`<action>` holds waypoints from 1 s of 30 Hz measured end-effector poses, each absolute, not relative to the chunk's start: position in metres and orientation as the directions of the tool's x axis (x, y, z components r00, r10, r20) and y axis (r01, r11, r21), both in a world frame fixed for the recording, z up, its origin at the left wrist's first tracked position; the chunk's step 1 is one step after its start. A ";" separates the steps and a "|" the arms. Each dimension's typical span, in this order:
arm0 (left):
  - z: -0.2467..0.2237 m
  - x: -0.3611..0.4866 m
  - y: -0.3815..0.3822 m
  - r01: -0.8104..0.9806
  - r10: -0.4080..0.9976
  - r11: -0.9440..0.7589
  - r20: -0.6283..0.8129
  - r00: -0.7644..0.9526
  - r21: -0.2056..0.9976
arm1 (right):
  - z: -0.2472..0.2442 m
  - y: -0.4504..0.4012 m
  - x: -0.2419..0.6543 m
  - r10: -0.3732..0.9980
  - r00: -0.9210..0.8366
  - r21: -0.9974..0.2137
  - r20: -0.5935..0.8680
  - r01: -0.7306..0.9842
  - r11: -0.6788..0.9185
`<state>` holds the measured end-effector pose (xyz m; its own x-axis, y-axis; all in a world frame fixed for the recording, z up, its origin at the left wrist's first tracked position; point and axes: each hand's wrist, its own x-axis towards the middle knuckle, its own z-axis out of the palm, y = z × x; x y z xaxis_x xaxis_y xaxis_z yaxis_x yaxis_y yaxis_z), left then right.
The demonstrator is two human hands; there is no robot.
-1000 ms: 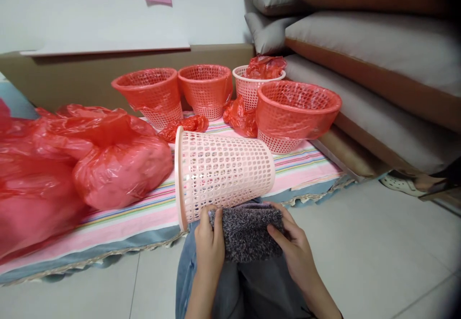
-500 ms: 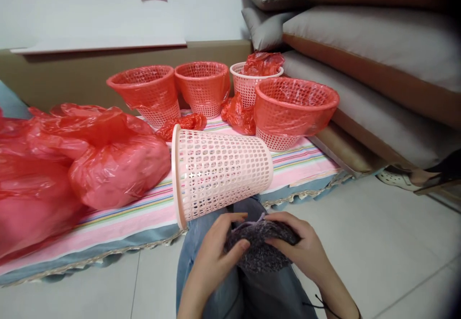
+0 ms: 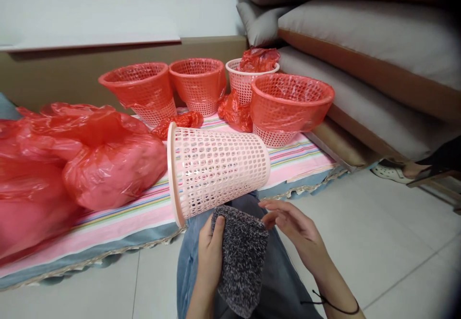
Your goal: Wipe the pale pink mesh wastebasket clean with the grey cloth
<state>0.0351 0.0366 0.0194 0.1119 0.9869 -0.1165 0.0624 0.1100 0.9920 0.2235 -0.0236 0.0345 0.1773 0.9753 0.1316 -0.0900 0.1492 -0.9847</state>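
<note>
A dark grey speckled fuzzy cloth piece (image 3: 245, 261) hangs over my lap, its lower end pointing down. My left hand (image 3: 212, 244) grips its left edge with the thumb on the front. At its upper right corner, my right hand (image 3: 291, 223) has its fingers loosely apart; the fingertips are close to the cloth, and whether they touch it is unclear. Just beyond both hands a pale pink perforated basket (image 3: 223, 170) lies on its side, its rim facing left.
Red-bagged baskets (image 3: 291, 110) stand behind on a striped cloth (image 3: 126, 220). Full red plastic bags (image 3: 115, 175) sit at the left. Another pink basket (image 3: 239, 81) holds crumpled red plastic. Stacked cushions (image 3: 367, 45) rise at the right, near a person's foot in a pale shoe (image 3: 391, 172).
The grey piece, held in both hands before, now hangs lengthwise with its fuzzy face showing. My right hand has loosened and opened beside it. The view has shifted slightly.
</note>
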 end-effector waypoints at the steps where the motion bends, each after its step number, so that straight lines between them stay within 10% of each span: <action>1: 0.019 0.035 0.036 0.057 0.987 0.115 -0.120 0.102 0.992 | 0.034 -0.024 0.224 0.975 0.155 -0.983 0.156 -0.074 0.169; 30: 0.027 0.029 0.036 0.075 0.962 0.186 -0.198 0.188 0.980 | 0.048 -0.018 0.215 0.861 -0.006 -0.744 0.509 0.500 0.443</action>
<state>0.0290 0.0361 0.0268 0.1883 0.9620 -0.1976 0.0755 0.1865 0.9796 0.2150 -0.0180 0.0475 -0.0064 0.8610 0.5085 0.5004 0.4430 -0.7438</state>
